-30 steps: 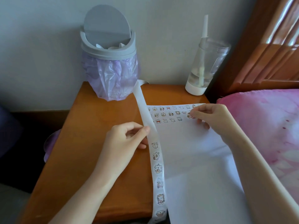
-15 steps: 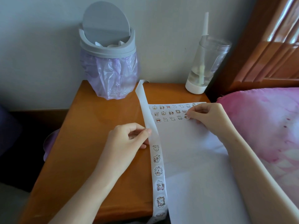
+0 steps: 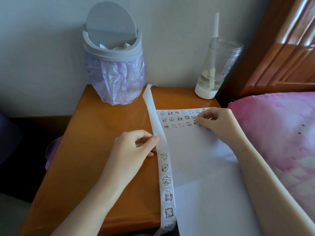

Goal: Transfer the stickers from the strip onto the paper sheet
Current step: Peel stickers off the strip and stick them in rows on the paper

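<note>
Left hand [image 3: 134, 147]: fingers curled; thumb and forefinger pinch the left edge of the strip, just above its first remaining sticker. The other fingers are folded into the palm over the table.
Right hand [image 3: 216, 121]: fingers curled; the tips of thumb and forefinger meet on a single sticker [image 3: 196, 123] at the right end of row 3 on the paper sheet. Whether that sticker lies fully flat cannot be told.
Strip [image 3: 166, 167]: white backing tape running from the back of the table, beside the bin, down to the front edge and over it. The upper stretch is bare and slightly lifted. It lies along the left edge of the paper sheet, overlapping it.
Strip stickers [image 3: 166, 181]: 5 round cartoon-animal pieces in a single column below the left hand, with 1 more partly visible at the table's front edge.
Paper sheet [image 3: 204, 167]: white, on the right half of the table, its right side reaching the bedding; lower area blank.
Placed stickers [image 3: 172, 119]: 3 rows across the top of the sheet, starting from its left edge.
Table [image 3: 105, 133]: glossy orange-brown wood.
Bin [image 3: 115, 65]: grey, swing lid tilted, lilac bag liner; back left of the table, against the wall.
Bottle [image 3: 216, 65]: clear, white base, straw, a little liquid; back right corner.
Bedding [image 3: 281, 133]: pink, right of the table, under the right forearm.
</note>
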The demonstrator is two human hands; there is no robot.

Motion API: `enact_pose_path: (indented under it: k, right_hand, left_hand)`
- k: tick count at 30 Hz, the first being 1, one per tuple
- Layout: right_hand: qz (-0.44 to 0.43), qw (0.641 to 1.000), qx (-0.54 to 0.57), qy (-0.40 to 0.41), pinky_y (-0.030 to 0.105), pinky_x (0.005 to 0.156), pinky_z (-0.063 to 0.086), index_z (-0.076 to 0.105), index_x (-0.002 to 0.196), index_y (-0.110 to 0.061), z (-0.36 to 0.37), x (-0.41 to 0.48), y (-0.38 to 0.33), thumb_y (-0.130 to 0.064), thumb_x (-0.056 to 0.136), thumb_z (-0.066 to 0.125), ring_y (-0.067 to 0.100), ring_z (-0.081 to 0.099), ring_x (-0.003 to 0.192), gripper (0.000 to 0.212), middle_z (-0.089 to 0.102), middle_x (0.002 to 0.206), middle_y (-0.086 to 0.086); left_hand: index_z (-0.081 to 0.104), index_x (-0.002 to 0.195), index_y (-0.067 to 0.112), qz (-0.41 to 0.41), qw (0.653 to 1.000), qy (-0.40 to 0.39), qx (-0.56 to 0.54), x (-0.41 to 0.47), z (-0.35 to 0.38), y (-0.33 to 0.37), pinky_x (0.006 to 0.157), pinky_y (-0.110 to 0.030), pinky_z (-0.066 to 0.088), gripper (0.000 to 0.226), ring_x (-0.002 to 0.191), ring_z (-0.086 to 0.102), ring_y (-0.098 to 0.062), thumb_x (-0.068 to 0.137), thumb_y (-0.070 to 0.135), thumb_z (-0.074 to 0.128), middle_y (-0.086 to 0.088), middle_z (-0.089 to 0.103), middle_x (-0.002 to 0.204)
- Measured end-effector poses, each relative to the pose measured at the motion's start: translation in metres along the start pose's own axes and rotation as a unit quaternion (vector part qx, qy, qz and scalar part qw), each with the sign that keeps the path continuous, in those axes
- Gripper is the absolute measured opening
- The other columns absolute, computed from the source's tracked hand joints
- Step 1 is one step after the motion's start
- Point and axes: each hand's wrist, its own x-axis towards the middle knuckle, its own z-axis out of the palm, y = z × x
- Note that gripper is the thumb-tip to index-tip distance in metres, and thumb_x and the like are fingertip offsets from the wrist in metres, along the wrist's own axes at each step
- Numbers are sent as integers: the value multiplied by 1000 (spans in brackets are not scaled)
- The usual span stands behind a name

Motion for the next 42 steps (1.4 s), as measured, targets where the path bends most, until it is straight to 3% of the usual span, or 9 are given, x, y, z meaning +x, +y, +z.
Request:
enact_pose_path:
  k: [7,17,32,39,42]
  right_hand:
    - [-12,1000,-20,7,21,61,41,70,72,-18,2,-3,-3,-12,80,72,3,52,56,9,68,73,-3]
    - [-11,1000,-27,9,26,67,45,72,75,-15,2,-1,0,-14,79,72,13,56,67,4,70,84,4]
    - [-30,996,-80,21,24,58,35,63,67,-30,5,-4,-3,-20,78,75,4,47,62,18,60,75,-11]
    - [-31,996,-82,18,19,57,32,65,76,-24,4,-2,0,-24,76,78,5,44,63,12,51,76,-6]
    - [-12,999,-41,26,21,59,35,58,91,-20,4,0,4,-19,74,80,4,43,62,28,50,77,-8]
  left_hand:
    - [74,80,13,0,1000,-2,8,0,0,-1,52,-1,41,16,62,65,5,90,19,62,9,73,73]
    - [74,79,14,-1,1000,-3,7,2,1,-3,52,-2,42,16,63,66,4,89,19,63,9,73,73]
    - [72,75,20,10,999,5,46,2,1,-7,54,-3,42,16,61,67,1,88,25,64,13,72,71]
    - [72,74,20,12,998,11,54,2,2,-8,55,-3,42,17,60,67,1,88,25,64,12,72,70]
    - [72,75,20,14,998,9,60,2,1,-8,55,-4,43,17,61,67,1,88,26,64,11,72,71]
